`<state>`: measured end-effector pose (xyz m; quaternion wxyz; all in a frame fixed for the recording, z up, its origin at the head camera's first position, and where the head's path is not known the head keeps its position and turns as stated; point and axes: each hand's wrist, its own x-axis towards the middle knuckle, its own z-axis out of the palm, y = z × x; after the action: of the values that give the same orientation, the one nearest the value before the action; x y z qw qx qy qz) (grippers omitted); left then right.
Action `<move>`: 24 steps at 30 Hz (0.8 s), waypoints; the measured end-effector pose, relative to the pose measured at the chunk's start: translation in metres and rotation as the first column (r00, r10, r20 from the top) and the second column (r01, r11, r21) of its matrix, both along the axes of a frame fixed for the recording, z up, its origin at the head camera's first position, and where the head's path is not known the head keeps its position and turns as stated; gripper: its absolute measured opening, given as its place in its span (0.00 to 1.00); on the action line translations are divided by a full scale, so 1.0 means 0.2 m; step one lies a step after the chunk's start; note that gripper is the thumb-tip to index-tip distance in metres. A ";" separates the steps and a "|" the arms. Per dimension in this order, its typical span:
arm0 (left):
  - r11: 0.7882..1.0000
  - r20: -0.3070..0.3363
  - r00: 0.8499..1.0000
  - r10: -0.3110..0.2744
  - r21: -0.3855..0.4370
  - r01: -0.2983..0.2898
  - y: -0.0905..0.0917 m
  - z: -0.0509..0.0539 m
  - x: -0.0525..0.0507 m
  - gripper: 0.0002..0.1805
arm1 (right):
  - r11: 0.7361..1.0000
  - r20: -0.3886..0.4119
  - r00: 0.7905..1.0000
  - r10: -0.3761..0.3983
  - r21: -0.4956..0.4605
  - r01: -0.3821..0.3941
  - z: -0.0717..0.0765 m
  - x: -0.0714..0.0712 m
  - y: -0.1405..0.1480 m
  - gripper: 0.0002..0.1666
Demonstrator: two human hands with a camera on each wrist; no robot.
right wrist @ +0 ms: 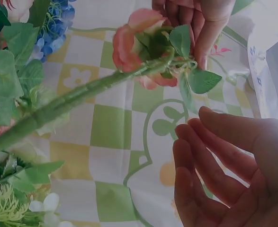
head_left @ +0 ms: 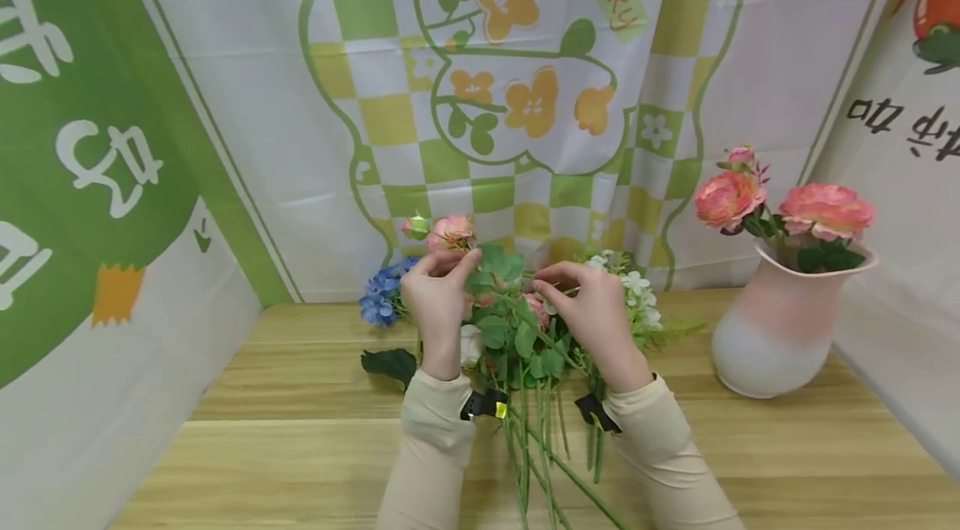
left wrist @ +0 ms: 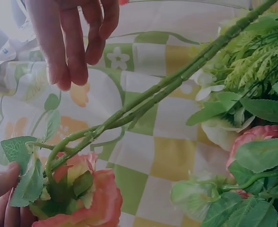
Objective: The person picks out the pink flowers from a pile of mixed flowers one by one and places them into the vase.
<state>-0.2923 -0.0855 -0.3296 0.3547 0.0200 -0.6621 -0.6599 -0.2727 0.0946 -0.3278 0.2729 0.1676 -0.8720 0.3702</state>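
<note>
My left hand (head_left: 437, 292) pinches a leaf (left wrist: 31, 187) just below the head of a pink flower (right wrist: 141, 45), between thumb and fingers. The flower's thick green stem (left wrist: 162, 87) slants away across both wrist views. Close by, my right hand (head_left: 596, 313) has its fingers loosely bent; in the right wrist view its thumb and fingertips stand apart with nothing between them. Under and between the hands lie more flowers: a blue hydrangea (head_left: 381, 297) on the left, a white bloom (head_left: 471, 345) in the middle and small white flowers (head_left: 639, 292) on the right.
A pink and white vase (head_left: 780, 338) with pink flowers (head_left: 825, 209) in it stands at the right of the wooden table (head_left: 300, 447). Several long green stems (head_left: 543, 447) point toward the front edge. A checked, printed cloth (head_left: 390, 122) hangs behind.
</note>
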 end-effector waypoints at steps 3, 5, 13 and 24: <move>1.000 -0.033 0.999 0.018 0.015 -0.018 -0.01 -0.02 -0.01 0.14 | 1.000 0.020 1.000 0.005 -0.011 -0.005 0.00 0.00 0.00 0.06; 1.000 -0.050 0.999 0.019 0.023 -0.018 -0.01 -0.02 -0.01 0.14 | 1.000 0.023 1.000 0.005 -0.008 -0.005 0.00 0.00 0.00 0.06; 0.999 -0.037 0.999 -0.017 0.033 0.018 0.03 -0.01 0.01 0.14 | 0.999 0.060 0.998 0.033 0.026 -0.035 0.00 0.01 -0.02 0.07; 0.998 -0.074 0.996 -0.053 0.035 0.056 0.10 -0.02 0.02 0.14 | 0.998 0.133 0.990 0.049 0.039 -0.055 -0.01 0.01 -0.02 0.10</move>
<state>-0.2885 -0.0647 -0.3342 0.3600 -0.0156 -0.6368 -0.6816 -0.2710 0.0905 -0.3299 0.2012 0.1712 -0.8912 0.3689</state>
